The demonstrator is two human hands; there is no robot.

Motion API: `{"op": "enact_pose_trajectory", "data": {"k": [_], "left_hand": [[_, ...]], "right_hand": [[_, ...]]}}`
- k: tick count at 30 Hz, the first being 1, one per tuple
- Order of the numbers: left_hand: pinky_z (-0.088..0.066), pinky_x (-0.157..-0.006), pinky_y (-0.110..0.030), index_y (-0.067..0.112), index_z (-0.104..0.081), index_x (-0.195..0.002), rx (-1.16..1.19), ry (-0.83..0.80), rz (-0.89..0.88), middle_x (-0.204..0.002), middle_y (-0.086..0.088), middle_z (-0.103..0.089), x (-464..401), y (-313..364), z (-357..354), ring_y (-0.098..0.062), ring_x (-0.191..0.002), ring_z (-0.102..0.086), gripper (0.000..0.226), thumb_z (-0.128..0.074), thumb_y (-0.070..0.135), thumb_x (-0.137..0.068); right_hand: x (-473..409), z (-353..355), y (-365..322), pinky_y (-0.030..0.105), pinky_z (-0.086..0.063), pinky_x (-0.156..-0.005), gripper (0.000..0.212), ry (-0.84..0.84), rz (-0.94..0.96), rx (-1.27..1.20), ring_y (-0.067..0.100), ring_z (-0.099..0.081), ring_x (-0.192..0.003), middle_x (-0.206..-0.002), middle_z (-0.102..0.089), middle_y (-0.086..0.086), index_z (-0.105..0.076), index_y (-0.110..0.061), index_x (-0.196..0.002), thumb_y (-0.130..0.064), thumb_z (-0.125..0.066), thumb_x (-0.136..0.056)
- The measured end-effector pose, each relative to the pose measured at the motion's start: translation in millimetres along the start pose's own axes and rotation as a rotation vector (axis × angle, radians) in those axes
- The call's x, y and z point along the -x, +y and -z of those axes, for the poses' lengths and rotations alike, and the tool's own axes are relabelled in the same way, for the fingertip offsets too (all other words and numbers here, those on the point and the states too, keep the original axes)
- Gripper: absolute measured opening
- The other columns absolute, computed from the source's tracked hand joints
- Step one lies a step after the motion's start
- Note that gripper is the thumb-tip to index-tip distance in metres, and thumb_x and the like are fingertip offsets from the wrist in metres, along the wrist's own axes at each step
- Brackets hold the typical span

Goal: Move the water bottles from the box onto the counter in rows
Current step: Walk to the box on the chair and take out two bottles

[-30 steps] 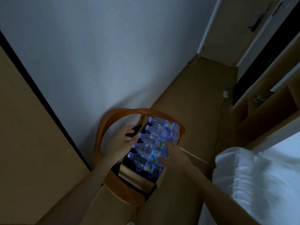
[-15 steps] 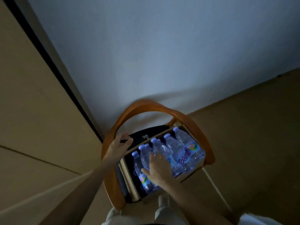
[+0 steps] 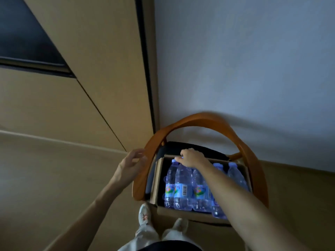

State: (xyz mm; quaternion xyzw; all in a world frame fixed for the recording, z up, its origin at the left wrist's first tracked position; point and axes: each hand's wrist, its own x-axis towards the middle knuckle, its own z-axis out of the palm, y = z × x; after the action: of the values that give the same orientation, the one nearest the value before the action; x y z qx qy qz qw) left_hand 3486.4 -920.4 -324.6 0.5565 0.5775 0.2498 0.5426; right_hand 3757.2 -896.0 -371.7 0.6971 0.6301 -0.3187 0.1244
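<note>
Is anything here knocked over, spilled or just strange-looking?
No spill or damage shows. One oddity: the cardboard box of water bottles sits on a wooden chair, bottles lying on their sides, not upright. The right hand reaches their caps.

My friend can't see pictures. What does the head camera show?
A person's right hand reaches onto the caps of water bottles lying in a cardboard box on an orange chair. The left hand hovers open beside the chair.
</note>
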Motion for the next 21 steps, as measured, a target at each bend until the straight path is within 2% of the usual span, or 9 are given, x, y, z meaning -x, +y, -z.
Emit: {"op": "enact_pose_trajectory", "data": {"k": [3, 4, 7, 9, 12, 15, 18, 21], "left_hand": [[-0.057, -0.063, -0.021, 0.057, -0.058, -0.108, -0.022, 0.018, 0.003, -0.104, 0.018, -0.068, 7.4, -3.5, 6.1, -0.006, -0.089, -0.07, 0.02, -0.058, 0.051, -0.089], [-0.058, -0.065, -0.023, 0.055, -0.058, -0.108, -0.028, 0.024, 0.009, -0.104, 0.016, -0.068, 8.4, -4.1, 6.5, -0.006, -0.089, -0.07, 0.019, -0.057, 0.05, -0.089], [-0.059, -0.078, -0.038, 0.041, -0.061, -0.116, -0.043, -0.005, 0.037, -0.107, 0.01, -0.068, 7.7, -3.9, 2.5, -0.01, -0.092, -0.069, 0.029, -0.057, 0.051, -0.089], [-0.057, -0.084, -0.04, 0.035, -0.061, -0.12, -0.088, -0.042, 0.059, -0.108, 0.008, -0.067, 5.0, -0.1, -3.4, -0.011, -0.096, -0.067, 0.03, -0.056, 0.047, -0.093], [-0.056, -0.081, -0.036, 0.029, -0.063, -0.117, -0.11, -0.068, 0.066, -0.1, 0.003, -0.07, -2.1, 9.4, -16.6, -0.012, -0.089, -0.068, 0.025, -0.054, 0.041, -0.097], [-0.055, -0.069, -0.027, 0.019, -0.065, -0.113, 0.019, -0.117, 0.089, -0.104, -0.007, -0.07, -13.9, 26.1, -33.6, -0.015, -0.083, -0.069, 0.024, -0.053, 0.034, -0.099], [-0.053, -0.072, -0.035, 0.012, -0.063, -0.115, 0.145, -0.176, 0.128, -0.108, -0.012, -0.068, -29.6, 46.2, -48.4, -0.02, -0.082, -0.068, 0.026, -0.051, 0.03, -0.1], [-0.055, -0.08, -0.039, 0.015, -0.066, -0.114, 0.232, -0.3, 0.136, -0.111, -0.011, -0.07, -40.5, 63.5, -62.6, -0.025, -0.091, -0.069, 0.038, -0.049, 0.044, -0.098]], "right_hand": [[-8.4, 1.1, 0.1, 0.048, -0.044, -0.096, 0.054, -0.065, 0.002, 0.081, 0.032, -0.057, -0.106, -0.119, -0.056, 0.011, -0.057, -0.014, -0.12, -0.06, -0.048, -0.092], [-10.0, 1.4, 0.9, 0.046, -0.044, -0.093, 0.052, -0.082, 0.015, 0.078, 0.031, -0.058, -0.104, -0.115, -0.056, 0.01, -0.057, -0.015, -0.116, -0.06, -0.048, -0.092], [-9.7, 3.5, 5.2, 0.042, -0.036, -0.079, 0.034, -0.103, 0.111, -0.021, 0.027, -0.056, -0.09, -0.094, -0.056, 0.004, -0.053, -0.02, -0.088, -0.054, -0.051, -0.09], [-2.7, 6.9, 7.3, 0.039, -0.037, -0.072, 0.033, -0.085, 0.166, -0.087, 0.022, -0.057, -0.079, -0.082, -0.058, 0.001, -0.053, -0.02, -0.08, -0.052, -0.05, -0.086], [13.6, 14.2, 8.2, 0.034, -0.037, -0.059, 0.035, -0.033, 0.264, -0.158, 0.013, -0.052, -0.062, -0.068, -0.056, -0.003, -0.057, -0.023, -0.076, -0.056, -0.048, -0.082], [34.0, 32.0, 6.1, 0.029, -0.034, -0.052, 0.033, 0.054, 0.356, -0.191, 0.006, -0.045, -0.053, -0.065, -0.055, -0.003, -0.056, -0.025, -0.076, -0.057, -0.05, -0.084], [59.4, 61.0, -1.8, 0.025, -0.031, -0.049, 0.032, 0.16, 0.429, -0.246, 0.005, -0.044, -0.05, -0.058, -0.052, -0.006, -0.056, -0.024, -0.077, -0.053, -0.05, -0.088], [81.8, 91.1, -8.2, 0.017, -0.032, -0.048, 0.027, 0.261, 0.466, -0.315, 0.002, -0.045, -0.051, -0.056, -0.052, -0.014, -0.056, -0.027, -0.074, -0.048, -0.054, -0.091]]}}
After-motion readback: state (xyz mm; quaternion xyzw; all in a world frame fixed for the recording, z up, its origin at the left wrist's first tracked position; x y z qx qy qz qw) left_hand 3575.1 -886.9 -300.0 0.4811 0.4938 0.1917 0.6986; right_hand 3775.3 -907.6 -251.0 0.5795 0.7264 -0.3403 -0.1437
